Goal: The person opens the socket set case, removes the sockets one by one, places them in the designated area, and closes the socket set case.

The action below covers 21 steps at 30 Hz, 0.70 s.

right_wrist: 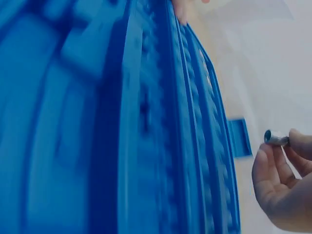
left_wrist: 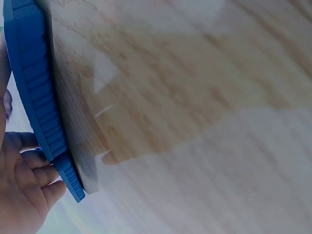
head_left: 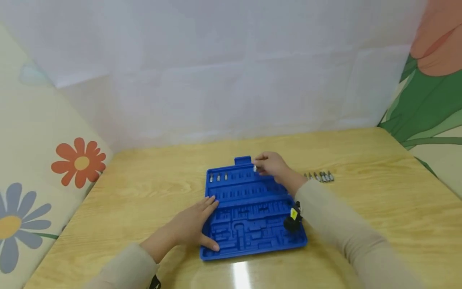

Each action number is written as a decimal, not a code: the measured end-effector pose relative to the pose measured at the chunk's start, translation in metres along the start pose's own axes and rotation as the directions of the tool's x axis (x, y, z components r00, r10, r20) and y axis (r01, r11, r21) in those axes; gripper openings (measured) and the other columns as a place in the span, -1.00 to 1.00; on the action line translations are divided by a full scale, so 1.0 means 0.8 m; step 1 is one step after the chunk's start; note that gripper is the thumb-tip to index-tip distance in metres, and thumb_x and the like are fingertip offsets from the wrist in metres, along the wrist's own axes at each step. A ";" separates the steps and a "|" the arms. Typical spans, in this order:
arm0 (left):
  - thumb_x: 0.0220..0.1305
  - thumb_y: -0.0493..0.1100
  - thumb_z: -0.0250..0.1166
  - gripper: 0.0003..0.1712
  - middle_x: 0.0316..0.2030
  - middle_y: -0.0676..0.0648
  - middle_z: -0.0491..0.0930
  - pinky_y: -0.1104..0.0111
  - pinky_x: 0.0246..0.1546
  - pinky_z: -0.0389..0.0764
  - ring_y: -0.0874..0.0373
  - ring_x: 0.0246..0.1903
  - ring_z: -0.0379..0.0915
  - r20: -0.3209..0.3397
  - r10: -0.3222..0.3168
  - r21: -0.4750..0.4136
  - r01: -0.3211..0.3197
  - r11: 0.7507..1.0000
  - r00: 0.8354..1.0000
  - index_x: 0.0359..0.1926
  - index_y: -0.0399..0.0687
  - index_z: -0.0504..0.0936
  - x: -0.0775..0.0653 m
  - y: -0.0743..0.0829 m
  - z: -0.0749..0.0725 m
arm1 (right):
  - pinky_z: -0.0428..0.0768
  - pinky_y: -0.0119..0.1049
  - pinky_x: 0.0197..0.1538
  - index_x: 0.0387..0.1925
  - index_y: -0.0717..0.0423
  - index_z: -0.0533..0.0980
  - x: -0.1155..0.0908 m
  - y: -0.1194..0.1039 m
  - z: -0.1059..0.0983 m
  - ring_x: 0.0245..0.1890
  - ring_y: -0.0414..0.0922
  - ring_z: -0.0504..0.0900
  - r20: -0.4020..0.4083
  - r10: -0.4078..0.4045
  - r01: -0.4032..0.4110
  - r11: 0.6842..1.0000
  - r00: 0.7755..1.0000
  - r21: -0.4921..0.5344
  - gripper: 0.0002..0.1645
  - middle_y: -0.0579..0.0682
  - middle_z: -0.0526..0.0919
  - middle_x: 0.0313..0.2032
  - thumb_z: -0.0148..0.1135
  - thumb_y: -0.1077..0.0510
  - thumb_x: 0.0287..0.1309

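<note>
Nearest you, beige sleeves [head_left: 124,267]; a bright glare patch on the wood-look bench [head_left: 155,172], just in front of the blue tray [head_left: 260,252]. The tray lies open-side up on the bench, moulded recesses facing you. Your left hand [head_left: 195,220] rests spread on the tray's left edge, fingers fairly straight and thumb over the near left corner, pinching nothing. At your right cuff, a black device [head_left: 293,218] with a yellow label sits over the tray's right side. Shaped hollows fill the tray's near part, rows of narrow slots the far part. In the farthest row, three metal bits [head_left: 218,177] lie in the left-end slots. Your right hand [head_left: 271,165] pinches one small silver piece [right_wrist: 277,138] between thumb and fingers, hollow end showing, by the tray's far edge; can't tell how high. The tray's tab [head_left: 243,160] is just left of it. Your hands are apart. Right of the tray, more bits [head_left: 321,176] lie in a row on the bench, beside your right forearm; full count unclear. Behind: white sheet [head_left: 223,88], flower-patterned panels [head_left: 79,162] either side.
</note>
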<state>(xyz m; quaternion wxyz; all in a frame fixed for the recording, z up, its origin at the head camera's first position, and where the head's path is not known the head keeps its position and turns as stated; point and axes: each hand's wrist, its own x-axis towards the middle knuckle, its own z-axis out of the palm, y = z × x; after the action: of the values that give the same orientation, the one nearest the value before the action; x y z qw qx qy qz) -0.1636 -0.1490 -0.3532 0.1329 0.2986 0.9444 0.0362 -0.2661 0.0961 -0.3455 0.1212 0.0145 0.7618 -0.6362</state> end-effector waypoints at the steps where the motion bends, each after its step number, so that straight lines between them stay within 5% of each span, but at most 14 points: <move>1: -0.41 0.54 0.10 0.32 0.26 -0.25 -0.06 0.06 0.12 0.09 -0.12 0.23 -0.17 0.002 -0.005 -0.003 0.005 1.000 1.000 0.27 -0.26 0.03 -0.002 0.000 0.002 | 0.51 -0.24 -0.19 -0.05 0.35 0.38 -0.004 0.002 -0.008 -0.37 -0.10 0.47 0.006 -0.005 0.005 1.000 1.000 -0.007 -0.67 0.11 0.47 -0.30 0.01 0.25 0.15; 10: -0.38 0.54 0.09 0.31 0.25 -0.27 -0.04 0.06 0.11 0.10 -0.13 0.22 -0.17 -0.018 -0.003 0.009 0.003 1.000 1.000 0.26 -0.29 0.04 -0.005 -0.001 0.002 | 0.46 -0.16 -0.10 -0.02 0.47 0.28 -0.031 0.029 -0.108 -0.45 -0.25 0.46 -0.035 -0.066 0.064 0.997 0.997 -0.052 -0.61 -0.01 0.48 -0.42 -0.08 0.23 0.21; 21: -0.36 0.52 0.10 0.29 0.25 -0.28 -0.05 0.07 0.13 0.08 -0.13 0.23 -0.19 -0.009 0.017 0.017 -0.017 1.000 1.000 0.26 -0.30 0.03 -0.004 0.003 0.001 | 0.45 -0.15 -0.14 -0.05 0.49 0.26 -0.066 0.060 -0.218 -0.40 -0.25 0.45 -0.136 -0.124 0.077 0.948 0.983 -0.307 -0.59 -0.06 0.46 -0.43 -0.17 0.17 0.25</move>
<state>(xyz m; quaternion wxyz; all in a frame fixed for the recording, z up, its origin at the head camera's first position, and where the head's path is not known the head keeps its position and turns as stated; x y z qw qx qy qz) -0.1599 -0.1489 -0.3531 0.1257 0.3074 0.9427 0.0309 -0.2352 0.2816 -0.3533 0.0303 0.0059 0.8566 -0.5151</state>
